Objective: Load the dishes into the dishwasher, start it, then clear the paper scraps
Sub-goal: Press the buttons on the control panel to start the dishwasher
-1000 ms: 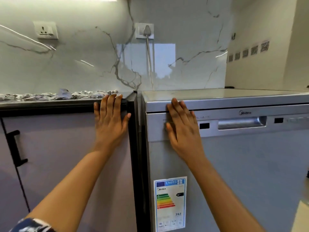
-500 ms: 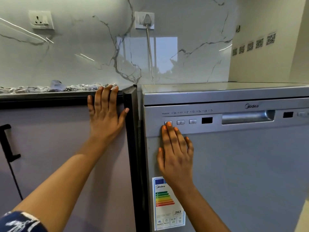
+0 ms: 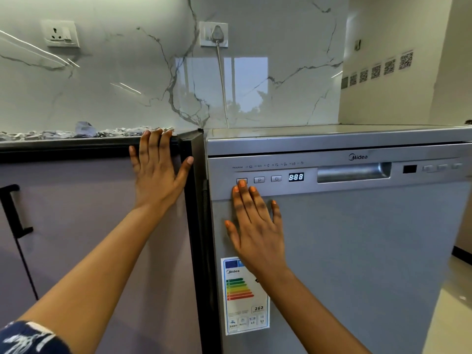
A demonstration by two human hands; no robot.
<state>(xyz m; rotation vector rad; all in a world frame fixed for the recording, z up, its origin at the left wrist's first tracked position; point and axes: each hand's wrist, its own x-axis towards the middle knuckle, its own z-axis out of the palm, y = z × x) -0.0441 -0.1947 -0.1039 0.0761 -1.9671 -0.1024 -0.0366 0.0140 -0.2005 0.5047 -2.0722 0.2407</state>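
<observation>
While the leftmost button (image 3: 241,179) of the closed dishwasher (image 3: 357,238) is touched by the flat, empty right hand (image 3: 255,226), the left hand (image 3: 155,172) is laid flat, holding nothing, on the cabinet (image 3: 76,213) under the paper scraps (image 3: 76,132)

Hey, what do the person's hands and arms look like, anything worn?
The right hand has orange-painted nails; no ring, watch or bracelet shows on it or on the left hand. A dark blue sleeve with a white pattern shows on the left upper arm.
</observation>
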